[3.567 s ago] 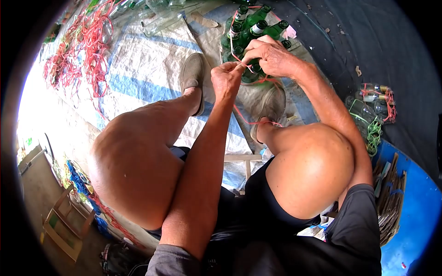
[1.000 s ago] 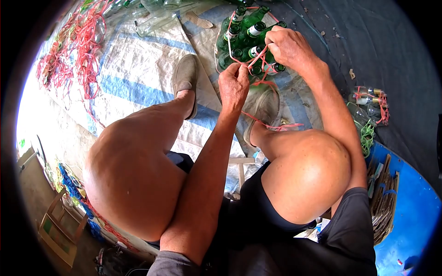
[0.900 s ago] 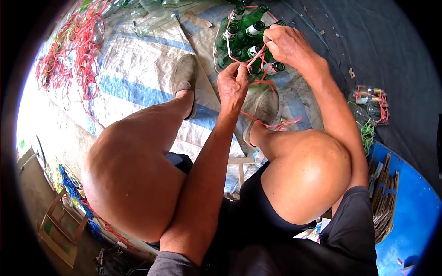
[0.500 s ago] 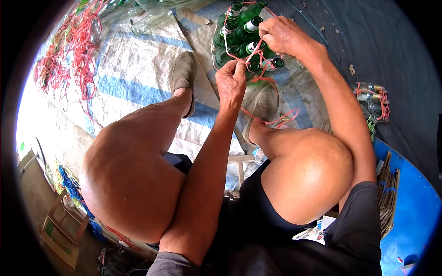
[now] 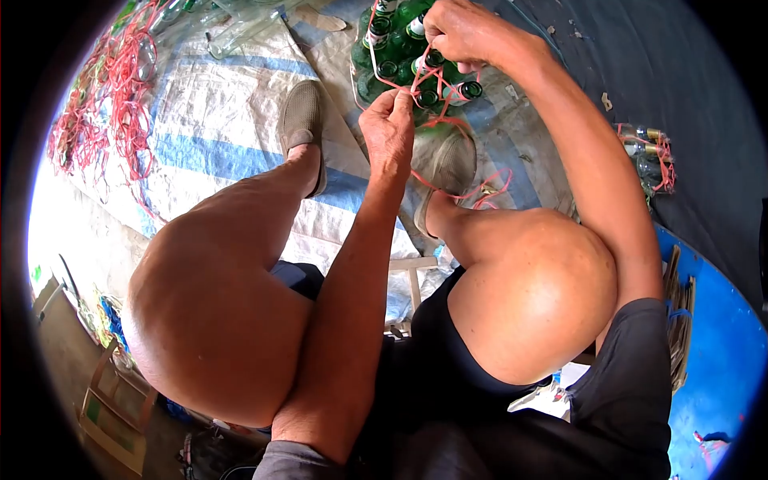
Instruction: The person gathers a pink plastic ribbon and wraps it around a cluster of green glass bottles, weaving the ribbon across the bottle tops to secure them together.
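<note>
Several green glass bottles (image 5: pixel 369 84) stand bunched together at the top of the head view, with pink plastic string (image 5: pixel 432 74) running around and across their necks. My left hand (image 5: pixel 389 132) is closed in a pinch on the string at the near side of the bunch. Over the bottles' right side, my right hand (image 5: pixel 472 36) is also closed, its fingers curled around the string. A loose length of the string trails down past my right shoe (image 5: pixel 454 164). Parts of the bottles are hidden behind my right hand.
A tangled heap of pink string (image 5: pixel 128 96) lies at upper left, near clear glass bottles (image 5: pixel 240 36). My left shoe (image 5: pixel 302 116) rests on the white and blue striped sheet (image 5: pixel 216 104). Another tied bundle of clear bottles (image 5: pixel 646 156) lies at right, above a blue surface (image 5: pixel 720 320).
My right hand has moved up and left over the bottles, still gripping the string. The whole view has shifted slightly, so the bottles appear higher and further left.
</note>
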`<state>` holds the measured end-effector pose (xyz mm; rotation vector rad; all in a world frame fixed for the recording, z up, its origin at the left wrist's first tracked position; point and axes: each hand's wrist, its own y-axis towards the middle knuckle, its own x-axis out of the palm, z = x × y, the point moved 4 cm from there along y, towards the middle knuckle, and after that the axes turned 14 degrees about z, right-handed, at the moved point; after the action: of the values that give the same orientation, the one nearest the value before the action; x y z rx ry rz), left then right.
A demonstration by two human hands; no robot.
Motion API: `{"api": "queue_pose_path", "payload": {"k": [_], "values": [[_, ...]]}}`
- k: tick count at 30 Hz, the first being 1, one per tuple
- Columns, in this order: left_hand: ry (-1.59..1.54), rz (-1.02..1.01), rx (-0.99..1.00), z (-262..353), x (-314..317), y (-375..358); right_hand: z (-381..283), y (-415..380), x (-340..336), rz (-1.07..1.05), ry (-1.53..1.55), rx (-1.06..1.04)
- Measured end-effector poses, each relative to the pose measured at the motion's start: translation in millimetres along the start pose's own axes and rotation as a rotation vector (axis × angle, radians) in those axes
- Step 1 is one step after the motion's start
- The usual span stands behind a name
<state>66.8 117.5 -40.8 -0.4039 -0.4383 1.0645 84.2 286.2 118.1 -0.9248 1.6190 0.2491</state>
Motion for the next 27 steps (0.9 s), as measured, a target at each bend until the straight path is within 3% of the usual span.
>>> {"api": "queue_pose_path", "payload": {"k": [9,15,18,22,27], "values": [[0.07,0.014,0.155,11,-2,1,1,8,4,-0.096,0.052,0.133],[0.246,-0.042,0.297,28,-11,5,9,11,12,-0.047,0.047,0.14],[0.288,-0.031,0.342,31,-16,9,37,21,37,-0.023,0.119,-0.015],[0.338,-0.049,0.353,38,-21,14,44,9,39,0.012,0.22,0.006],[0.509,-0.022,0.409,47,-27,16,43,6,31,-0.082,0.082,-0.058]]}}
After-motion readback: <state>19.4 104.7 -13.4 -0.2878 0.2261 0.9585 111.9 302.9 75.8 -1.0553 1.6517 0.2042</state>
